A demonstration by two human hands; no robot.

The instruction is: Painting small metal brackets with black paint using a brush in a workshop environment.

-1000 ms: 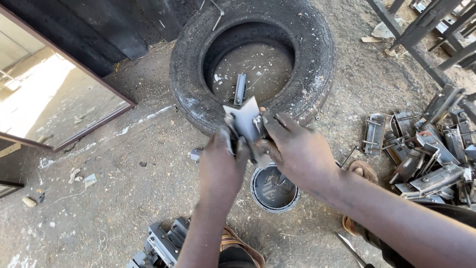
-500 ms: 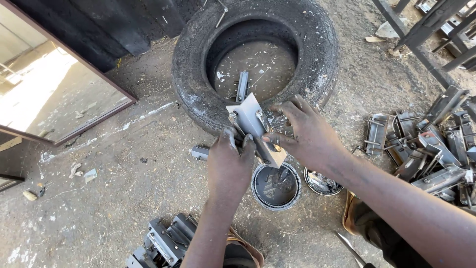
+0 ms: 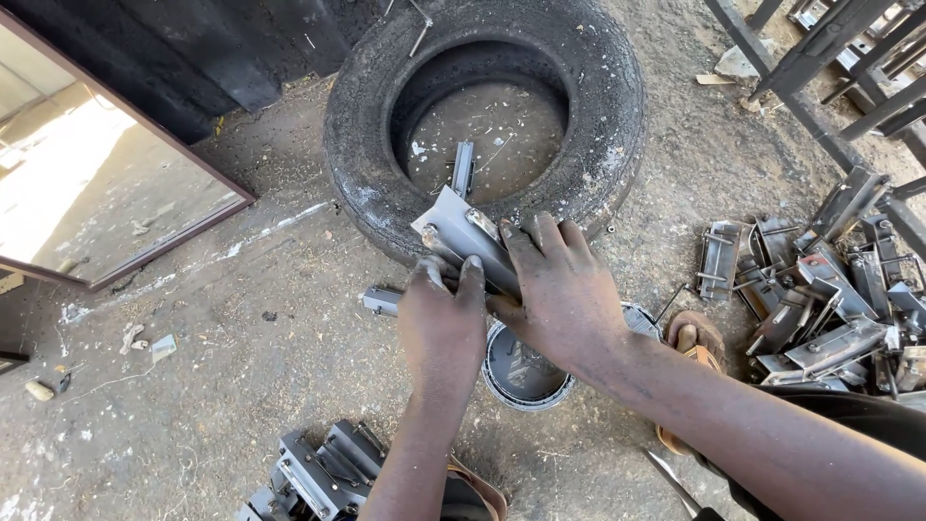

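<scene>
Now, in the head view, we have both hands closer on the grey metal bracket [image 3: 463, 241] over the tyre [image 3: 588, 145]: left hand [image 3: 442, 323] pinching its lower edge, right hand [image 3: 564, 294] pressed flat on it.

Hidden and cut-off parts

The hands cover the near end of the grey metal bracket [image 3: 463, 236] and part of the paint can [image 3: 526, 371]; the pile of brackets [image 3: 830, 289] runs off the right edge.

Light: you work in even, shaded daylight.
Glare: washed-out sunlit patch at nine o'clock.
Shadows: soft, faint.
Focus: sharp; slight edge distortion.
</scene>
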